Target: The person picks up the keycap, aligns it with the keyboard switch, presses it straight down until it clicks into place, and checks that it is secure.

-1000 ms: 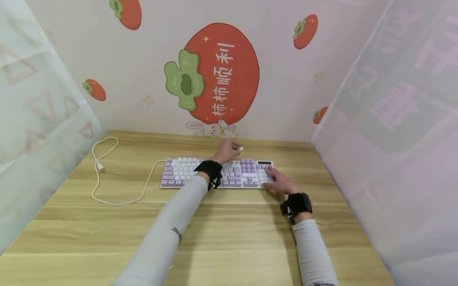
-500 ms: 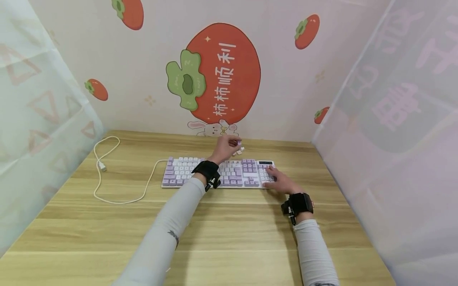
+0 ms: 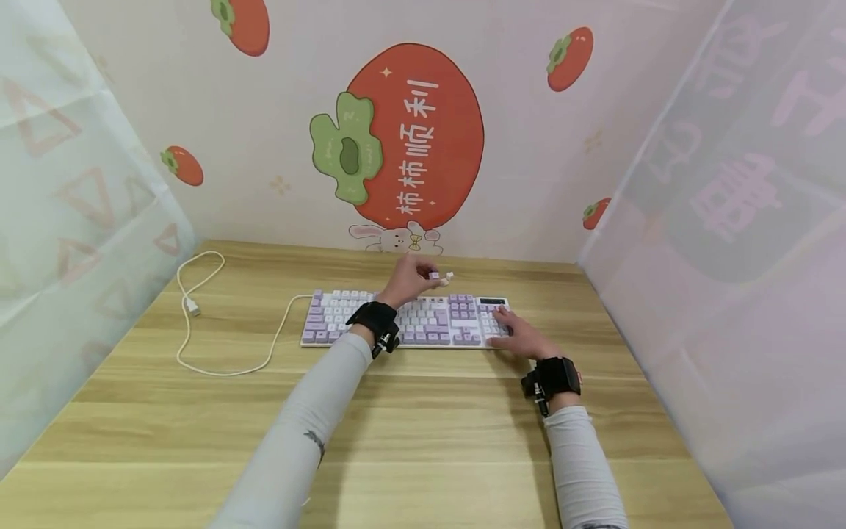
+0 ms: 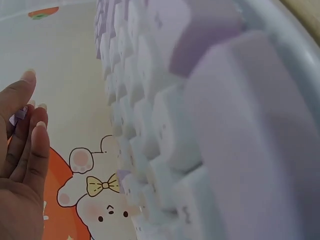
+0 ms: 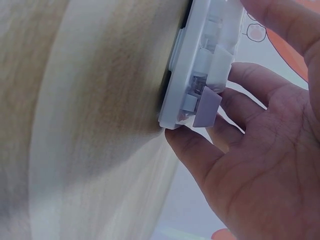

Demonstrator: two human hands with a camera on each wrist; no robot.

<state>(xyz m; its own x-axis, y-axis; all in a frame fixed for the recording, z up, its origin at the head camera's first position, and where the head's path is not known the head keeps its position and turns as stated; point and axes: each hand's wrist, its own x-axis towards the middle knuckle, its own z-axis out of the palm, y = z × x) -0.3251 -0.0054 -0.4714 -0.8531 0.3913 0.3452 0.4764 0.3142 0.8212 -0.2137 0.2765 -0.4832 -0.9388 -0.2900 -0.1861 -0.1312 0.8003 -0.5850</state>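
Observation:
A white and purple keyboard (image 3: pixel 423 334) lies across the table. My left hand (image 3: pixel 408 279) is just behind its back edge, pinching a small purple keycap (image 3: pixel 434 275) between thumb and fingers. In the left wrist view that keycap (image 4: pixel 20 114) shows only partly among the fingers. A few loose white keycaps (image 3: pixel 446 278) lie right beside the left hand; their number is unclear. My right hand (image 3: pixel 518 336) grips the keyboard's right end at the number pad. In the right wrist view its fingers curl around the keyboard's side (image 5: pixel 172 107), with one fingertip against the corner.
A white cable (image 3: pixel 228 375) runs from the keyboard's back left and loops on the wooden table (image 3: pixel 423 441), its USB plug (image 3: pixel 192 305) at the left. Printed cloth walls (image 3: pixel 515 184) stand at the back and both sides.
The left hand rose slightly with the purple keycap, then moved left and a little down with it. White keycaps beside it came into view. The right hand stays on the keyboard.

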